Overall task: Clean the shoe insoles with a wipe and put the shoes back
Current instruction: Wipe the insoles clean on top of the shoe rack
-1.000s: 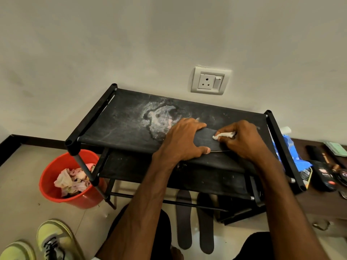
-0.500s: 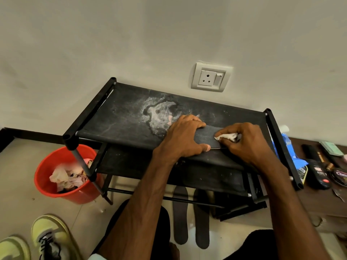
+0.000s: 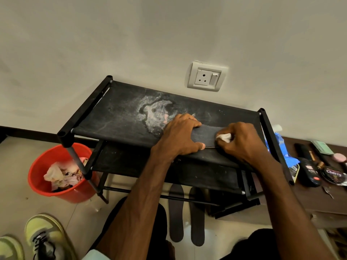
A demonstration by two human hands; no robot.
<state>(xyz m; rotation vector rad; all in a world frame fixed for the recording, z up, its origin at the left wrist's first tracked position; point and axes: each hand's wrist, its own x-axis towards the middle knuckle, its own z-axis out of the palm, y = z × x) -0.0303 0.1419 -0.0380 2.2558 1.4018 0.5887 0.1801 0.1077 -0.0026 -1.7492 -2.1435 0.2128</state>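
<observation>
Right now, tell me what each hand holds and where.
The left hand grips the insole across its width, thumb on the near edge; the right hand pinches a bunched white wipe.

A black shoe rack point(image 3: 122, 117) is set against a plain off-white wall point(image 3: 131, 44), below a socket point(image 3: 207, 76); beige floor tiles point(image 3: 16, 194) are edged by dark skirting point(image 3: 28, 132).

We see only a strip of the dark insole point(image 3: 206, 136) between the left hand point(image 3: 180, 136) and right hand point(image 3: 242, 141); its ends lie under them. The wipe point(image 3: 224, 137) shows as a white scrap inside the right hand's grip. At lower left, the frame edge cuts both shoes point(image 3: 45, 237). The rack point(image 3: 120, 117) hides the upper ends of the floor insoles point(image 3: 176, 212).
</observation>
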